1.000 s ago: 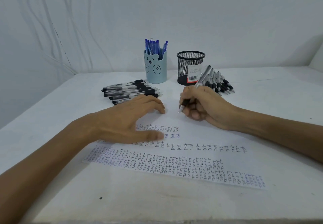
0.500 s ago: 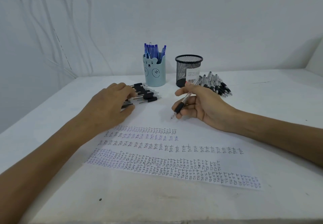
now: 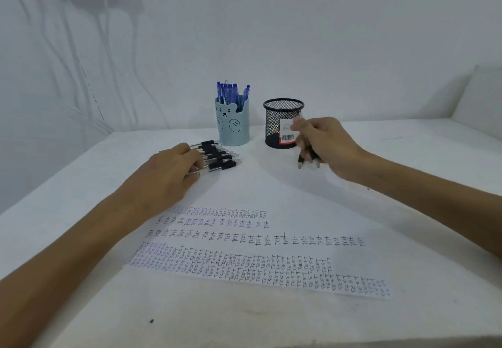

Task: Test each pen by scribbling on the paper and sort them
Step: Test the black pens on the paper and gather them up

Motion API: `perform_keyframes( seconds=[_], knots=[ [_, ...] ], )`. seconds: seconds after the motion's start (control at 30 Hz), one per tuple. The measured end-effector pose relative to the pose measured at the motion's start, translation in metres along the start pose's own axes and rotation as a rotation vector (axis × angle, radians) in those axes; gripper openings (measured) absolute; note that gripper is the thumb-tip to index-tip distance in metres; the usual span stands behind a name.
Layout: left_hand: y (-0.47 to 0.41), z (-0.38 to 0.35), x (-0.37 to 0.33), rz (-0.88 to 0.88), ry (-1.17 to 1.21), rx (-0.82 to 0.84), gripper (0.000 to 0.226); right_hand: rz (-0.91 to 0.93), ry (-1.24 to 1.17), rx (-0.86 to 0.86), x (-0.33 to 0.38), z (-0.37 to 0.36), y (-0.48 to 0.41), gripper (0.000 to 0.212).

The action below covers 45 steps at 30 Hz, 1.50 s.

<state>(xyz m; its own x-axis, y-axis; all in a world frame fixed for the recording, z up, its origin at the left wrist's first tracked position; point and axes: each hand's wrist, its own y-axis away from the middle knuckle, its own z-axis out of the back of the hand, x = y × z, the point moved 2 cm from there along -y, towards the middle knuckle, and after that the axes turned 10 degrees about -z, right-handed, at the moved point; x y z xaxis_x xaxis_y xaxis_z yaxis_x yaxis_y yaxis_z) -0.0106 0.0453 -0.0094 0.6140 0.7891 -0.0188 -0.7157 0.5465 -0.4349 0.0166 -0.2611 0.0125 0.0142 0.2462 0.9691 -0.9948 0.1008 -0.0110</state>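
A white paper (image 3: 271, 198) with rows of scribbled "test" marks lies in the middle of the table. My left hand (image 3: 173, 173) lies on the left pile of black-grip pens (image 3: 220, 157), its fingers curled over them and closing on the nearest pen. My right hand (image 3: 326, 146), blurred by motion, grips a black-grip pen (image 3: 304, 157) tip down, right in front of the black mesh cup (image 3: 279, 122). It hides the right pile of pens. A light blue bear cup (image 3: 233, 127) holds several blue pens (image 3: 231, 93).
The white table (image 3: 190, 315) meets a white wall behind the cups. Cables hang down the wall at the far left. The mesh cup carries a barcode label. A small dark speck lies near the front edge.
My left hand left the paper and moved up onto the left pen pile. My right hand lifted its pen off the paper and swung back and right toward the mesh cup.
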Motion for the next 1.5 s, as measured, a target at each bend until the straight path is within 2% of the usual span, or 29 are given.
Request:
perform_keyframes(
  seconds=[0.17,0.23,0.3,0.37,0.43,0.53,0.63,0.73,0.9,1.2,1.3,1.4,1.5],
  knots=[
    [-0.001,0.002,-0.009,-0.060,-0.009,-0.046,0.014,0.054,0.268,-0.271,0.006,0.028,-0.028,0.036],
    [-0.001,0.003,-0.012,-0.090,0.002,-0.058,0.014,0.082,0.375,-0.320,0.010,0.034,-0.037,0.039],
    [-0.001,0.002,-0.014,-0.104,0.013,-0.059,0.015,0.064,0.512,-0.309,0.012,0.037,-0.046,0.036],
    [-0.001,0.001,-0.016,-0.118,0.023,-0.055,0.015,0.026,0.665,-0.288,0.013,0.036,-0.054,0.023],
    [-0.001,0.001,-0.017,-0.122,0.026,-0.052,0.015,-0.012,0.761,-0.279,0.011,0.033,-0.063,0.026],
    [-0.001,0.001,-0.018,-0.119,0.034,-0.052,0.015,-0.050,0.826,-0.278,0.008,0.029,-0.070,0.020],
    [-0.001,0.002,-0.016,-0.132,0.009,-0.055,0.014,-0.053,0.872,-0.291,0.006,0.027,-0.073,0.038],
    [-0.002,0.002,-0.014,-0.124,-0.019,-0.067,0.014,-0.018,0.889,-0.289,0.003,0.027,-0.075,0.025],
    [-0.002,0.005,-0.018,-0.123,-0.030,-0.110,0.013,0.047,0.983,-0.325,0.007,0.024,-0.067,0.024],
    [-0.004,0.002,-0.017,-0.070,0.101,-0.125,0.018,0.307,1.292,-0.350,0.042,-0.018,0.002,0.015],
    [-0.004,0.001,-0.018,-0.039,0.175,-0.136,0.018,0.512,1.277,-0.272,0.044,-0.043,0.026,0.012],
    [-0.006,0.000,-0.023,-0.036,0.312,-0.156,0.020,0.770,1.246,-0.126,0.035,-0.065,0.035,0.027],
    [-0.006,0.000,-0.029,-0.045,0.407,-0.178,0.022,0.893,1.223,-0.104,0.019,-0.082,0.033,0.039]
  ],
)
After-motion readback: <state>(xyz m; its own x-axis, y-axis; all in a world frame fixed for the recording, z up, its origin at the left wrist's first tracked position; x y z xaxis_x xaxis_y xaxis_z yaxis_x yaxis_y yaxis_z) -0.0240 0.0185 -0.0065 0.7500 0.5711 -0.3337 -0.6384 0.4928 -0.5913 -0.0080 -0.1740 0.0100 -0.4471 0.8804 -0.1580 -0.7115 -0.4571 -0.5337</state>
